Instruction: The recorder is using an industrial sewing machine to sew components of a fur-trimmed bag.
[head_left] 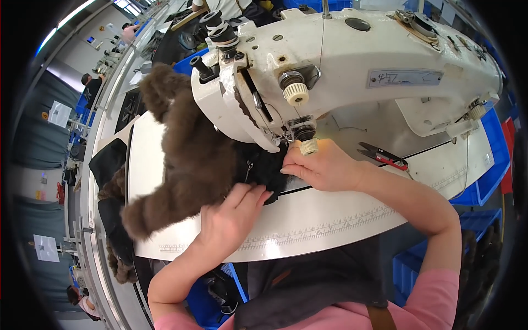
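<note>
A brown fur piece (pixel 198 146) with black cloth (pixel 264 165) along its right side lies on the white bed of the sewing machine (pixel 352 60). The cloth reaches under the needle area, partly hidden by the machine head. My left hand (pixel 232 217) has its fingers bent and pressed together on the near edge of the cloth, beside the fur. Close by the needle, my right hand (pixel 322 166) pinches the cloth's right edge between thumb and fingers. A small metal pin or clip (pixel 249 168) shows on the cloth.
Red-handled thread snips (pixel 385 156) lie on the bed right of my right hand. A printed ruler strip (pixel 324 224) runs along the near edge. Blue bins (pixel 481 165) stand at the right. More black and brown fur pieces (pixel 113 187) hang at the left.
</note>
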### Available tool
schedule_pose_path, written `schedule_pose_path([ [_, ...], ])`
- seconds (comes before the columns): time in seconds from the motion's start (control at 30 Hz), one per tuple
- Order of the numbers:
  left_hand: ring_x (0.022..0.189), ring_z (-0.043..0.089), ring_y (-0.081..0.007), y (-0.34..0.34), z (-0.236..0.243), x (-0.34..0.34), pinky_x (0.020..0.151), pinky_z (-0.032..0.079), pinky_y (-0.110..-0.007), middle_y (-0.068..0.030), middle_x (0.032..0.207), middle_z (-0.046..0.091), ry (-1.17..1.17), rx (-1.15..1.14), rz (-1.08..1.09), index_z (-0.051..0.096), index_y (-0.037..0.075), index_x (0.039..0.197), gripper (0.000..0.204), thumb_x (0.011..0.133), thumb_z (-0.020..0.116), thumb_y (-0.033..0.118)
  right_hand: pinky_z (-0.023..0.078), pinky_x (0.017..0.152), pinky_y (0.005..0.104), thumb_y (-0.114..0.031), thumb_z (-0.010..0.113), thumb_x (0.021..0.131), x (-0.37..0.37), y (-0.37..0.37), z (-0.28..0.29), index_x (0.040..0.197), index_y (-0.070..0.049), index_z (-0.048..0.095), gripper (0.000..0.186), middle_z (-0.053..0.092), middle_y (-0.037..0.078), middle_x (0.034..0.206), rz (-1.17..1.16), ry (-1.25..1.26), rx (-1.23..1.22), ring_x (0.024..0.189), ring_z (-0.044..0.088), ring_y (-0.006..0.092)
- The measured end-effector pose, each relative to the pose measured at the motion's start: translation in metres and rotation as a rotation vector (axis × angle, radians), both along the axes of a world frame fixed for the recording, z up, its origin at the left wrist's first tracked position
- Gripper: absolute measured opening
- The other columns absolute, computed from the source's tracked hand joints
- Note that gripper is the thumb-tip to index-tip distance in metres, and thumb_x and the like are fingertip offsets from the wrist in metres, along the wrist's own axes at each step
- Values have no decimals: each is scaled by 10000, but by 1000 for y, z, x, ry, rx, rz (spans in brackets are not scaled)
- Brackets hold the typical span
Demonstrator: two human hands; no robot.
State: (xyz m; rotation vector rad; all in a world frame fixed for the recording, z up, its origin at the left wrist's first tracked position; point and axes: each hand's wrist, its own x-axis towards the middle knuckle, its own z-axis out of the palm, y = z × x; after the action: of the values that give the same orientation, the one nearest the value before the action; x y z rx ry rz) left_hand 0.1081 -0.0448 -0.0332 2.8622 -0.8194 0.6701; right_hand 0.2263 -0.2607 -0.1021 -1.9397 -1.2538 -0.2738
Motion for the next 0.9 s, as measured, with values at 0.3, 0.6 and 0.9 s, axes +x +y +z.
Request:
schedule_pose_path([
  [0.3,982,585,-254,-28,43,18,690,530,-344,-105,1065,616,-48,562,-187,689,7,1071,355,743,655,141,496,696,409,-202,648,950,-4,-5,6,973,-72,651,132,641,108,915,87,149,15,811,640,321],
  [0.6,966,641,-284,-29,74,57,826,531,-382,-122,1113,684,648,485,-66,711,38,921,184,864,715,213,512,710,431,-173,644,938,1,-11,1,994,-64,649,123,614,116,897,155,168,-1,816,646,314],
  [0.9,752,665,-297,-26,52,50,683,519,-372,-110,824,692,518,3,-17,735,27,933,126,831,755,99,517,678,413,-165,634,947,-16,6,-2,950,-24,605,144,563,124,842,-51,28,67,778,626,319],
])
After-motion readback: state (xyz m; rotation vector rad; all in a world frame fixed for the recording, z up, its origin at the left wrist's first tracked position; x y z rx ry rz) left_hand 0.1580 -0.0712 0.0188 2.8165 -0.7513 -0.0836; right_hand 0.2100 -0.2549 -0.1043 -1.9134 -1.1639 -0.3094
